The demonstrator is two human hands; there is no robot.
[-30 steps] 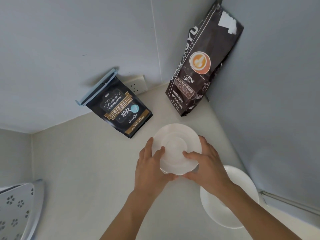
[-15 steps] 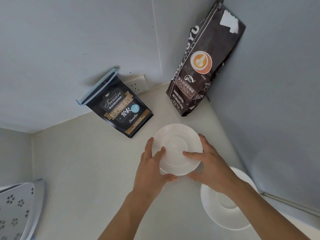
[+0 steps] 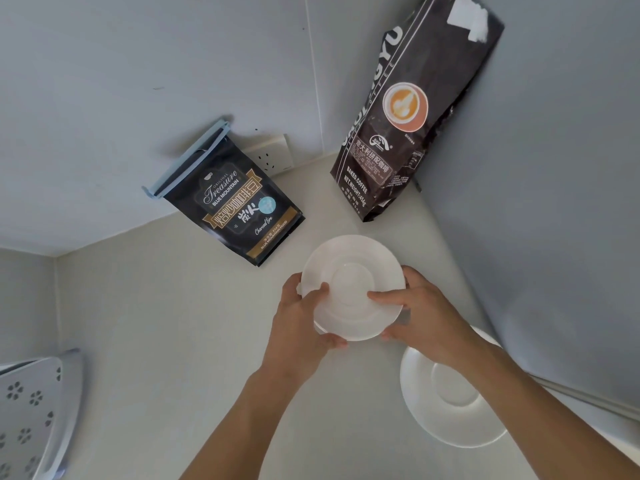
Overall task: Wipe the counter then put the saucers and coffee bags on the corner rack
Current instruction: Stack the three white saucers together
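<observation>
**In the counter's corner, two hands on a stack of saucers**

At the middle of the pale counter [image 3: 166, 341], both hands hold a white saucer [image 3: 351, 289] between them. The left hand [image 3: 298, 327] grips its rim at about nine o'clock, thumb pressed on the top face and fingers curled underneath. The right hand [image 3: 426, 320] takes the rim at about three o'clock, with its forefinger laid across the top. A second white edge peeks out beneath the saucer at its lower left, so there seems to be another saucer under it; whether the stack rests on the counter or is raised off it, I cannot tell.

At five o'clock from the hands, a second saucer [image 3: 446, 407] lies flat on the counter close to the right wall, partly under the right forearm.

At eleven o'clock stands a small black coffee bag [image 3: 239, 206], leaning back against the wall, its top shut with a pale blue clip [image 3: 187, 159]. A wall socket [image 3: 273, 155] shows just behind it. At one o'clock a tall dark coffee bag [image 3: 412, 109] stands in the corner, leaning on the right wall.

Far off at eight o'clock, the perforated white corner rack [image 3: 31, 410] juts in from the left edge.
</observation>
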